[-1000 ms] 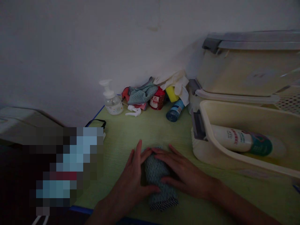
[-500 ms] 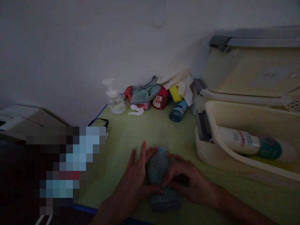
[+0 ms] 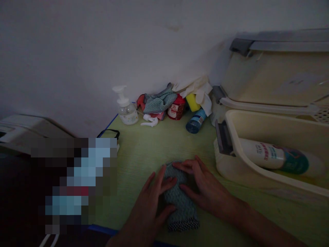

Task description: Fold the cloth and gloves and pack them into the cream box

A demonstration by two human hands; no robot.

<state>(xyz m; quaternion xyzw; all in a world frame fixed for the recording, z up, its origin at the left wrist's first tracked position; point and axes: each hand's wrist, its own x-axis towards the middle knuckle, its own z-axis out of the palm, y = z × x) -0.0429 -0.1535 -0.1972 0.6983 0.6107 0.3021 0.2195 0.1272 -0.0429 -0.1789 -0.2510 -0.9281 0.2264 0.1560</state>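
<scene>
A folded grey-blue textured cleaning cloth lies upright in front of me, its black-and-white checked edge nearest to me. My left hand rests along its left side, fingers stretched and spread, thumb lying on the cloth. On the other side, my right hand is open too, with its fingertips touching the cloth's far end and its thumb on the middle. Neither hand is wrapped round the cloth.
On the green table, a pump bottle, white spray head, cloths, red container, yellow sponge, gloves and blue bottle stand along the wall. A lidded cream bin holds a white-green bottle.
My right hand has opened from a pinch over the middle of the cloth and moved to its far end. My left hand has shifted slightly down. The cloth lies flatter and wider at the far end.
</scene>
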